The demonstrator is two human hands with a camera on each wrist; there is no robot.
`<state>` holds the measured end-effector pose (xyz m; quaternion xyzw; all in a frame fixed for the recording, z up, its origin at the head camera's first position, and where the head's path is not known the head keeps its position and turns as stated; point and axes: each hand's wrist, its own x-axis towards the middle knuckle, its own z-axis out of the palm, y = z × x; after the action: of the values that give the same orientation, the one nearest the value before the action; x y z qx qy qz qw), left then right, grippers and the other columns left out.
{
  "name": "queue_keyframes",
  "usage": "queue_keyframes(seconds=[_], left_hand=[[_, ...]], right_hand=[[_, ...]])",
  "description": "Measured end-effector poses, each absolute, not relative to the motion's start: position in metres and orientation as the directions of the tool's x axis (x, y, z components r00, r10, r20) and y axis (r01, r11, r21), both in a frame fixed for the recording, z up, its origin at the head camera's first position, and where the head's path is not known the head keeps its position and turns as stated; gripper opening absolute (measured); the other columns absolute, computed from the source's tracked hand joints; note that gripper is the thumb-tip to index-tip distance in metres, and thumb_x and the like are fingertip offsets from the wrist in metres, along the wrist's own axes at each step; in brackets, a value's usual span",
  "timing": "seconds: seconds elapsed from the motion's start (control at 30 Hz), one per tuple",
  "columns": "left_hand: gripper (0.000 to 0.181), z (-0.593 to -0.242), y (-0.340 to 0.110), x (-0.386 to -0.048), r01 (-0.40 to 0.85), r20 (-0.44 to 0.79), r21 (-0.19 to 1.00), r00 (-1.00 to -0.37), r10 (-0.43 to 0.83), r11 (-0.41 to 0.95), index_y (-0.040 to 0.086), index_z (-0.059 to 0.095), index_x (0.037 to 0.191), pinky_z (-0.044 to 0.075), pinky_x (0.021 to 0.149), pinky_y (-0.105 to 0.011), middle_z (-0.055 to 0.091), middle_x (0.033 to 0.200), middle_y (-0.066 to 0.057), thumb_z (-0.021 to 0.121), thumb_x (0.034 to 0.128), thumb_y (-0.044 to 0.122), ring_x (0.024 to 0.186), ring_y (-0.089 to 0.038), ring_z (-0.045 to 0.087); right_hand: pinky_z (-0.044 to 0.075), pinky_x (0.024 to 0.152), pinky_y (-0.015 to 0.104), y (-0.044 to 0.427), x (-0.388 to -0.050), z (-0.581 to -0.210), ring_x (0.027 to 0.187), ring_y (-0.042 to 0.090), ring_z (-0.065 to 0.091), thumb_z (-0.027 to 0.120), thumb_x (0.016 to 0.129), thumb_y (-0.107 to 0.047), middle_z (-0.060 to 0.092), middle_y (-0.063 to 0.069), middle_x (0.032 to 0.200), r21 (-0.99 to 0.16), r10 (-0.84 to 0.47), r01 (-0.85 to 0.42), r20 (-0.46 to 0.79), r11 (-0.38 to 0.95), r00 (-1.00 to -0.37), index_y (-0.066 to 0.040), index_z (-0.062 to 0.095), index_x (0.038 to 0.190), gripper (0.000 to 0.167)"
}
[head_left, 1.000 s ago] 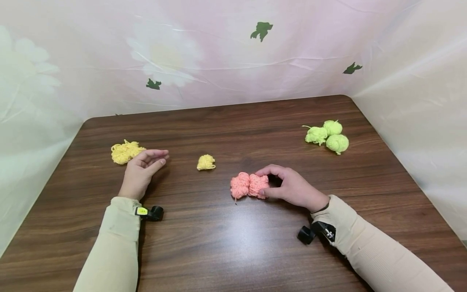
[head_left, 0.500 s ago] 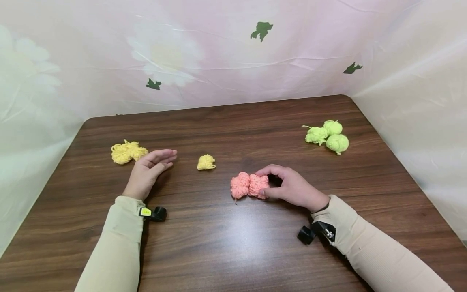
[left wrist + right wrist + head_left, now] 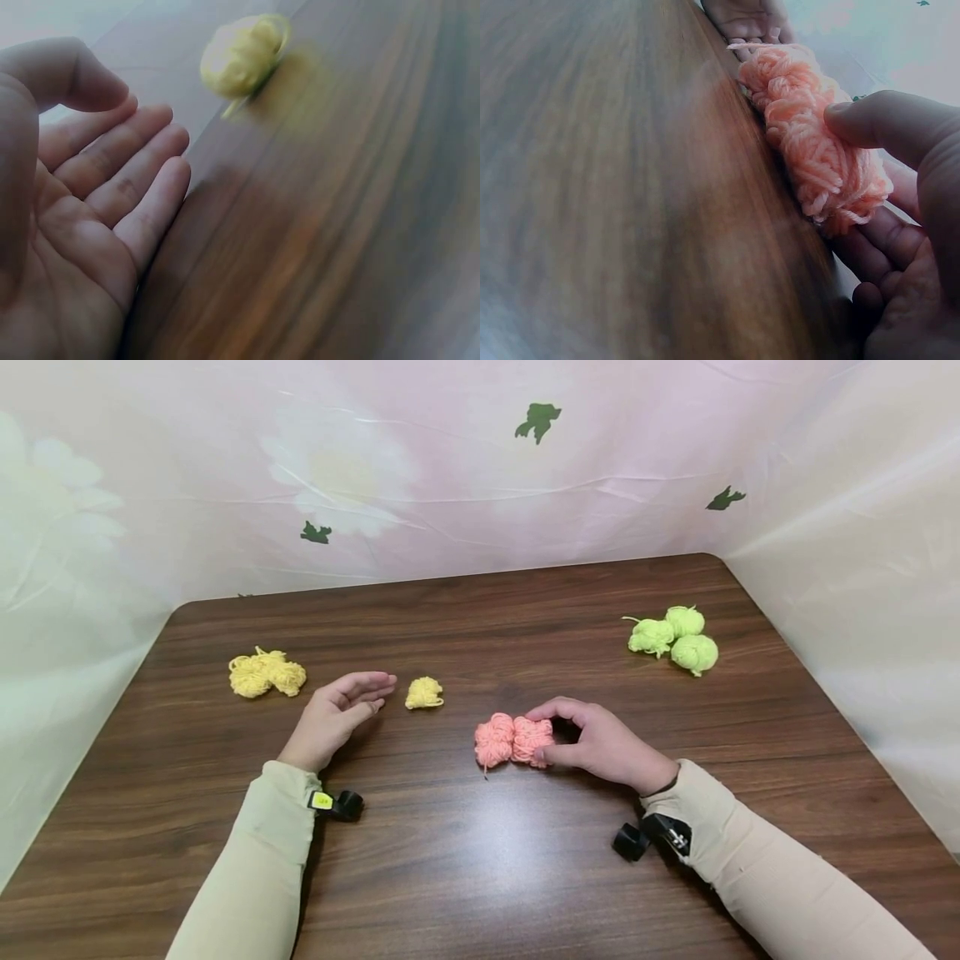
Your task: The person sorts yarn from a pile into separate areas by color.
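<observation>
My left hand (image 3: 334,717) holds nothing, its fingers loosely extended toward a small ball of yellow yarn (image 3: 425,692), with a short gap between them. The left wrist view shows that same yellow yarn (image 3: 241,58) beyond the fingertips. Two coral-pink yarn balls sit side by side near the table's middle. My right hand (image 3: 603,747) holds the right pink yarn ball (image 3: 533,743) between thumb and fingers; the left pink yarn ball (image 3: 492,741) touches it. Pink yarn (image 3: 810,135) lies between thumb and fingers in the right wrist view.
A cluster of yellow yarn balls (image 3: 266,673) lies on the left of the brown wooden table (image 3: 480,893). Three lime-green yarn balls (image 3: 693,653) sit together at the back right. A flowered curtain (image 3: 450,468) hangs behind the table.
My left hand has moved right, away from the yellow cluster and closer to the single yellow yarn ball. The right hand and the pink yarn have stayed in place.
</observation>
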<state>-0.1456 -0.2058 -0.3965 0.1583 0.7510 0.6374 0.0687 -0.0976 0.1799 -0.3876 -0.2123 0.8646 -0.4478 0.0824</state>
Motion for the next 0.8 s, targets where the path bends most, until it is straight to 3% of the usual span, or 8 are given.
queue_keyframes(seconds=[0.2, 0.47, 0.6, 0.8], left_hand=[[0.043, -0.397, -0.192, -0.147, 0.171, 0.086, 0.961, -0.931, 0.354, 0.217, -0.003, 0.055, 0.136, 0.045, 0.102, -0.024, 0.056, 0.14, -0.018, 0.056, 0.0936, -0.01, 0.131, -0.03, 0.053], [0.046, -0.397, -0.18, -0.148, 0.186, 0.07, 0.938, -0.928, 0.367, 0.293, 0.003, 0.056, 0.138, 0.042, 0.108, -0.039, 0.057, 0.142, -0.012, 0.066, 0.0935, 0.0, 0.133, -0.024, 0.052], [0.048, -0.396, -0.173, -0.149, 0.218, 0.067, 0.889, -0.931, 0.359, 0.401, 0.009, 0.058, 0.137, 0.043, 0.105, -0.044, 0.06, 0.138, -0.009, 0.074, 0.0917, 0.013, 0.126, -0.022, 0.056], [0.055, -0.394, -0.161, -0.15, 0.234, 0.052, 0.81, -0.942, 0.332, 0.538, 0.014, 0.059, 0.137, 0.046, 0.094, -0.041, 0.063, 0.133, -0.004, 0.08, 0.0874, 0.021, 0.112, -0.021, 0.059]], right_hand=[[0.043, 0.102, 0.042, 0.18, -0.098, -0.389, 0.115, 0.015, 0.059, 0.084, 0.081, -0.021, 0.068, -0.007, 0.12, -0.813, -0.442, -0.294, 0.051, 0.503, -0.896, -0.024, 0.07, 0.119, 0.04], [0.043, 0.102, 0.042, 0.179, -0.098, -0.387, 0.115, 0.015, 0.059, 0.084, 0.081, -0.021, 0.068, -0.007, 0.12, -0.807, -0.444, -0.298, 0.05, 0.51, -0.894, -0.024, 0.07, 0.119, 0.041], [0.043, 0.102, 0.042, 0.179, -0.098, -0.387, 0.115, 0.015, 0.059, 0.084, 0.081, -0.021, 0.068, -0.008, 0.12, -0.809, -0.444, -0.297, 0.051, 0.507, -0.895, -0.024, 0.07, 0.119, 0.04], [0.043, 0.102, 0.042, 0.18, -0.098, -0.388, 0.115, 0.015, 0.059, 0.084, 0.081, -0.021, 0.068, -0.008, 0.12, -0.808, -0.442, -0.3, 0.055, 0.507, -0.895, -0.024, 0.07, 0.119, 0.04]])
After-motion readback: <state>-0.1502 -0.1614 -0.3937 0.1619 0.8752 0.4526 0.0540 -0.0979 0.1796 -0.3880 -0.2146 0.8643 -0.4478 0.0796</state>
